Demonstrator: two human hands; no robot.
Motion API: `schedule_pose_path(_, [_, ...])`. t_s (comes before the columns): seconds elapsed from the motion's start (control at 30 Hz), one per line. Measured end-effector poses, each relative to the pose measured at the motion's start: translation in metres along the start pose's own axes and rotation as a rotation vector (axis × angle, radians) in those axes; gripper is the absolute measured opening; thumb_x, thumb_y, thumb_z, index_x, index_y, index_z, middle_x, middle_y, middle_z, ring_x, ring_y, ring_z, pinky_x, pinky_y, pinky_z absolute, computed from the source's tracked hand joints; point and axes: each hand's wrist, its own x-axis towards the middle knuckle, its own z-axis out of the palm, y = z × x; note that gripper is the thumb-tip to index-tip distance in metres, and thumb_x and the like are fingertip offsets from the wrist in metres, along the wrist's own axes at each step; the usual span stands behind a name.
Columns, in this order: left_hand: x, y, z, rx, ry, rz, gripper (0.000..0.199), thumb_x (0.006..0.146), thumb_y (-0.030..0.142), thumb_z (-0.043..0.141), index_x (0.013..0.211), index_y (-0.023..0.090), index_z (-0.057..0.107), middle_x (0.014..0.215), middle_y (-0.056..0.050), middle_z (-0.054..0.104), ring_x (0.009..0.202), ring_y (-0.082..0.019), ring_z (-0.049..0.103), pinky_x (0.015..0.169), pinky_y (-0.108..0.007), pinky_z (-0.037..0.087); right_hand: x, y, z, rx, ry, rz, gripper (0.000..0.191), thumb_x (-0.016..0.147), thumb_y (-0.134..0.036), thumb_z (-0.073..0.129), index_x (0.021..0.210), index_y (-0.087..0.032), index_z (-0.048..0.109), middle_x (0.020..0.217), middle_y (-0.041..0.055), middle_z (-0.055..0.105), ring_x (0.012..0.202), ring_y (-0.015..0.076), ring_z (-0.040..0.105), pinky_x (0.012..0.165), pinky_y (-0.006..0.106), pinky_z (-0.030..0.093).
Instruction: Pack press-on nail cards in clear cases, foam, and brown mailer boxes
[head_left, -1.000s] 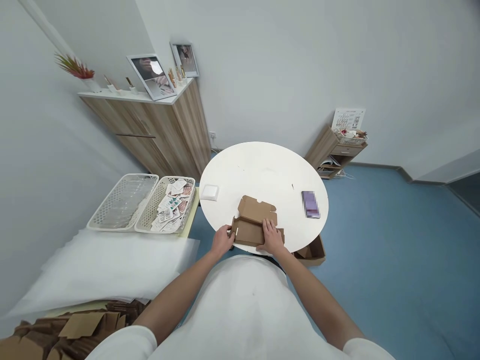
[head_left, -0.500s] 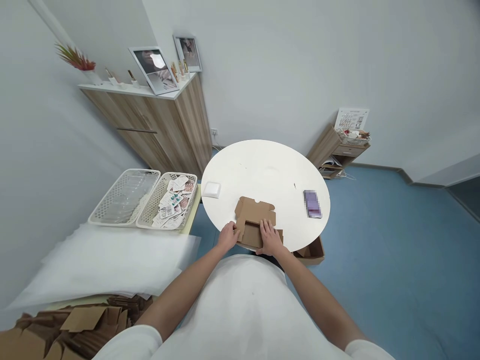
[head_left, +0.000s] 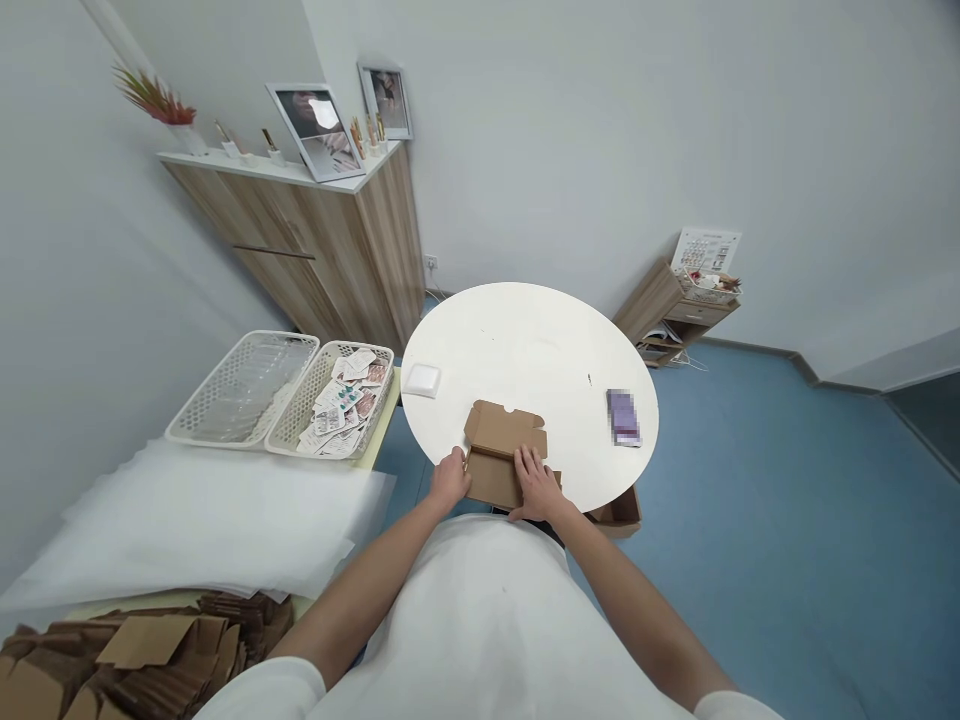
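A brown cardboard box (head_left: 504,430), partly folded with its lid flap spread away from me, lies at the near edge of the round white table (head_left: 525,340). My left hand (head_left: 451,478) is closed at the box's left side, with its fingers pinching the cardboard edge. On the right side, my right hand (head_left: 538,484) rests with fingers spread over the box's side wall. A small white packet (head_left: 422,380) is on the table's left part, and a blurred purple item (head_left: 623,417) lies on the right part.
Left of the table, white baskets (head_left: 274,440) hold clear plastic pieces and printed packets. White sheets (head_left: 210,520) and folded brown cardboard (head_left: 150,640) lie nearer. An open carton (head_left: 621,512) sits below the table's right edge. A wooden cabinet (head_left: 330,240) stands behind.
The left side of the box has shifted, and its inner floor shows more openly. My left hand has curled tighter at the edge. The camera view has moved slightly.
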Motion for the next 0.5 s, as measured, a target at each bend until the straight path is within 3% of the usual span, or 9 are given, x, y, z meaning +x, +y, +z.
schedule_pose_path(0.07, [-0.003, -0.002, -0.005, -0.065, -0.003, 0.062, 0.029, 0.073, 0.022, 0.05, 0.1, 0.018, 0.041, 0.083, -0.005, 0.059, 0.081, -0.021, 0.058, 0.066, -0.029, 0.039, 0.0, 0.002, -0.001, -0.002, 0.005, -0.007, 0.125, 0.046, -0.053, 0.07, 0.136, -0.019, -0.01, 0.145, 0.0102, -0.006, 0.131, 0.0296, -0.01, 0.1, 0.047, 0.013])
schedule_pose_path(0.13, [-0.005, -0.006, -0.013, -0.132, -0.015, 0.161, 0.053, 0.07, 0.035, 0.056, 0.115, 0.017, 0.034, 0.093, -0.007, 0.057, 0.083, -0.02, 0.057, 0.07, -0.029, 0.041, 0.001, 0.005, -0.001, -0.006, 0.014, -0.023, 0.125, 0.046, -0.053, 0.069, 0.136, -0.02, -0.01, 0.145, 0.0109, -0.005, 0.131, 0.0295, -0.01, 0.1, 0.047, 0.013])
schedule_pose_path(0.27, [-0.001, -0.01, -0.029, -0.053, -0.145, 0.373, 0.112, 0.041, 0.047, 0.075, 0.133, 0.022, 0.016, 0.117, -0.01, 0.046, 0.097, -0.026, 0.053, 0.077, -0.031, 0.041, 0.004, 0.01, -0.002, -0.015, 0.029, -0.048, 0.127, 0.044, -0.055, 0.07, 0.136, -0.02, -0.01, 0.145, 0.0117, -0.004, 0.13, 0.0303, -0.011, 0.1, 0.048, 0.011])
schedule_pose_path(0.33, [0.005, -0.008, -0.033, 0.048, -0.21, 0.395, 0.121, 0.033, 0.045, 0.078, 0.134, 0.024, 0.014, 0.119, -0.01, 0.045, 0.103, -0.031, 0.049, 0.079, -0.033, 0.041, 0.005, 0.012, -0.003, -0.017, 0.028, -0.059, 0.128, 0.043, -0.056, 0.07, 0.136, -0.02, -0.01, 0.145, 0.0109, -0.005, 0.13, 0.0298, -0.011, 0.101, 0.048, 0.009])
schedule_pose_path(0.43, [0.012, -0.003, -0.032, 0.107, -0.243, 0.373, 0.12, 0.037, 0.044, 0.077, 0.136, 0.024, 0.012, 0.118, -0.01, 0.046, 0.105, -0.031, 0.048, 0.081, -0.034, 0.04, 0.002, 0.017, -0.003, 0.005, 0.067, -0.046, 0.126, 0.044, -0.059, 0.068, 0.137, -0.021, -0.008, 0.145, 0.0095, -0.007, 0.131, 0.0295, -0.011, 0.102, 0.049, 0.004])
schedule_pose_path(0.5, [0.013, 0.0, -0.029, 0.098, -0.243, 0.368, 0.118, 0.04, 0.045, 0.076, 0.136, 0.024, 0.011, 0.118, -0.01, 0.046, 0.107, -0.031, 0.048, 0.081, -0.034, 0.04, -0.005, 0.024, -0.001, 0.067, 0.145, 0.045, 0.116, 0.052, -0.062, 0.062, 0.137, -0.023, -0.006, 0.145, 0.0089, -0.008, 0.131, 0.0298, -0.009, 0.101, 0.05, 0.006])
